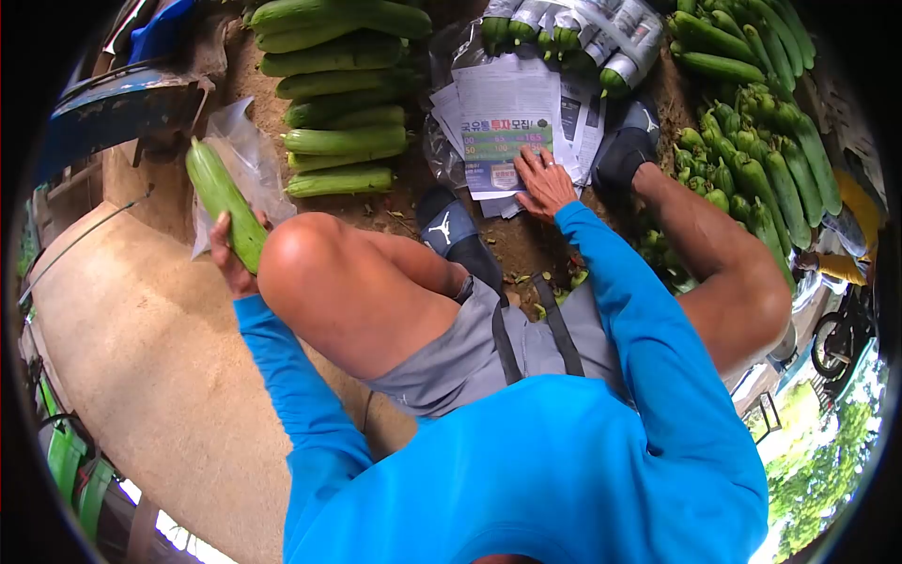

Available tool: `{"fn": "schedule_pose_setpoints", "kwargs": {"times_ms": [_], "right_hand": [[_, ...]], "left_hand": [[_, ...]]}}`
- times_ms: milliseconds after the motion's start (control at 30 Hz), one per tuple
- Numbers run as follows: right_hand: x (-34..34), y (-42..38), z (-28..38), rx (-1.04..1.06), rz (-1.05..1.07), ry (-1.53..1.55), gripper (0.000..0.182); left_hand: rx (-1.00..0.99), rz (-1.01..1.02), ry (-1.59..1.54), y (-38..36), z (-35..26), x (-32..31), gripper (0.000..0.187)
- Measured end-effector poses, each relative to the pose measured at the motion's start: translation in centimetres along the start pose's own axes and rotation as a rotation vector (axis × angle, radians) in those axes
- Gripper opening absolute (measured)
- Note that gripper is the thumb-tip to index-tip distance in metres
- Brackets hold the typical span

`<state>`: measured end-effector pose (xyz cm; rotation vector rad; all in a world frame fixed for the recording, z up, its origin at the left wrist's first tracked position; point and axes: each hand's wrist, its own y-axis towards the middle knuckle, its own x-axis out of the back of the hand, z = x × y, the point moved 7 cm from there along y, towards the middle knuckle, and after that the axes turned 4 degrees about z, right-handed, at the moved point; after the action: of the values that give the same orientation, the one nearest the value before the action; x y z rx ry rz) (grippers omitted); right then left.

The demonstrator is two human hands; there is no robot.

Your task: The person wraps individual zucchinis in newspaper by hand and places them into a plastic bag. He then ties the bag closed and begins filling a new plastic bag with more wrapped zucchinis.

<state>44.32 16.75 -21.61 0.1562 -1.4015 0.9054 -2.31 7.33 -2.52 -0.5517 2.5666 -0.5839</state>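
Observation:
My left hand (235, 254) is wrapped round the lower part of a long green gourd (221, 193), beside my bent left knee. The gourd tilts, its stem end up and to the left. A clear plastic bag (249, 141) lies just behind it. My right hand (545, 183) rests with fingers stretched out on a stack of newspaper sheets (507, 103) between my feet. The top sheet carries a green and purple printed block. Beyond the stack are several gourds wrapped in newspaper (625, 47), their green ends showing.
Unwrapped gourds (343, 141) are stacked on the ground ahead, left of the newspapers. To the right lie more long gourds (789, 193) and a heap of small round green vegetables (719, 155). Another person's yellow sleeve (841, 268) shows at the far right, near a motorcycle (836, 343).

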Motion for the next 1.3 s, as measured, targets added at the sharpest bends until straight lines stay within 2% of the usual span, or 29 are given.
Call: {"fn": "schedule_pose_setpoints", "kwargs": {"times_ms": [33,67,100,133,200,267,300,367,400,467,567,600,633,700,767,800,900,967,1067,1167,1300], "right_hand": [[0.3,-0.4,0.8,0.037,-0.008,0.025,0.067],[0.5,-0.6,0.9,0.031,-0.012,0.028,0.067],[0.7,-0.6,1.1,0.074,-0.008,-0.035,0.059],[0.6,-0.8,1.5,0.117,-0.004,-0.092,0.051],[0.3,-0.9,1.9,0.115,-0.044,-0.058,0.047],[-0.7,-0.8,2.4,0.107,-0.094,-0.040,0.035],[-0.5,-0.8,2.6,0.106,-0.096,-0.034,0.035],[-0.3,-0.8,3.5,0.161,0.005,-0.073,0.035],[-0.3,-0.7,3.6,0.149,0.007,-0.074,0.035],[-1.4,-0.2,3.7,0.097,0.137,0.001,0.034],[1.3,-1.0,4.4,0.105,0.041,0.014,0.029],[1.3,-0.9,4.4,0.047,0.063,0.011,0.031],[1.4,-1.1,4.5,0.063,0.069,0.031,0.035],[1.7,-1.8,5.0,0.159,0.106,-0.014,0.029],[1.5,-2.1,4.9,0.116,0.071,0.002,0.029],[1.4,-2.5,4.6,0.095,0.038,0.015,0.030],[0.2,-2.9,4.8,0.099,0.041,0.016,0.031],[0.2,-2.9,5.3,0.093,0.013,0.037,0.031],[0.3,-2.9,5.3,0.073,0.014,0.085,0.042],[0.4,-3.1,4.8,0.052,-0.019,0.060,0.035],[1.5,-2.9,4.0,0.097,0.003,0.065,0.032]], "left_hand": [[-0.003,-0.017,0.135,0.2,-2.0,-0.5,0.047],[-0.071,-0.089,0.306,0.8,-4.0,-2.3,0.046],[-0.144,-0.157,0.470,1.2,-5.8,-5.1,0.044],[-0.177,-0.042,0.616,1.4,-7.5,-9.4,0.048],[-0.220,0.184,0.913,2.0,-9.4,-17.1,0.055],[-0.224,0.370,1.162,3.6,-8.1,-22.0,0.057],[-0.219,0.449,1.262,4.4,-6.7,-24.0,0.057],[-0.003,0.630,1.415,6.2,-1.8,-27.1,0.059],[-0.040,0.690,1.448,7.3,0.9,-28.0,0.060],[-0.057,0.780,1.492,9.2,7.8,-28.4,0.062],[0.034,0.954,1.617,10.9,16.8,-28.9,0.061],[-0.001,0.965,1.601,10.6,18.3,-29.6,0.063],[-0.031,0.975,1.579,10.0,19.8,-30.0,0.064],[-0.227,0.960,1.519,10.8,24.4,-28.9,0.066],[-0.092,0.944,1.546,10.3,27.0,-28.5,0.066],[-0.168,0.939,1.507,10.0,27.4,-28.4,0.064],[-0.124,0.948,1.566,9.7,28.3,-27.1,0.063],[-0.168,1.025,1.561,9.5,28.2,-26.8,0.063],[-0.216,1.122,1.579,9.4,28.7,-26.8,0.062],[-0.297,1.285,1.578,8.1,29.8,-27.6,0.062],[-0.358,1.213,1.513,8.0,30.0,-27.0,0.057]]}}
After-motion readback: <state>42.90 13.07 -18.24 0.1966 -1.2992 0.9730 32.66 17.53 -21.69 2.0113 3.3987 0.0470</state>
